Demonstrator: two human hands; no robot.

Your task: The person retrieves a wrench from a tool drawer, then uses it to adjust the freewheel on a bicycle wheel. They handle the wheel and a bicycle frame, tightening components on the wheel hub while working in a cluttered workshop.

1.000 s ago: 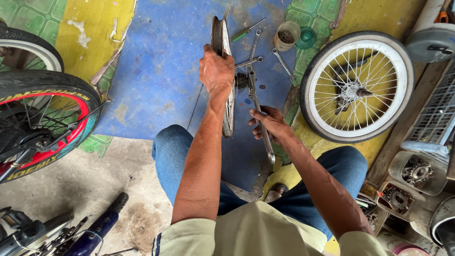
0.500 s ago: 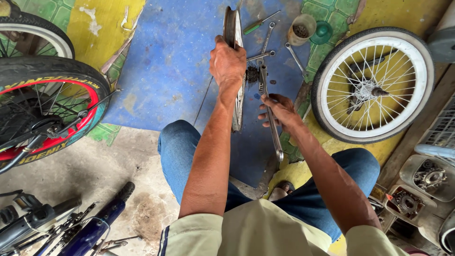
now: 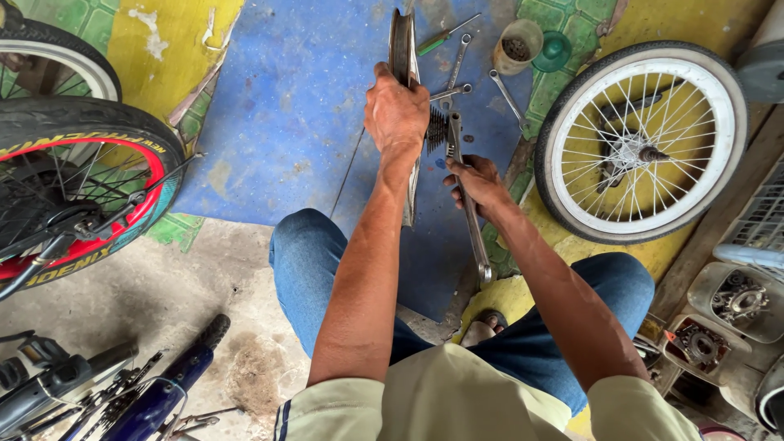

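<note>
Fingers of your left hand [image 3: 397, 110] wrap the upright rim [image 3: 402, 49] standing on the blue mat [image 3: 278, 106]; your right hand [image 3: 478, 180] grips one long wrench [image 3: 467, 204] at its sprocket [image 3: 438, 131]. Two tyred wheels [image 3: 57, 163] lie left, one white-walled wheel [image 3: 641, 143] right.

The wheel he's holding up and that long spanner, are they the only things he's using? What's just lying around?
In use: left hand steadying the upright rim; right hand gripping the long wrench at the sprocket.

Lying about: white-tyred wheel, spanners, screwdriver, cup.
</note>
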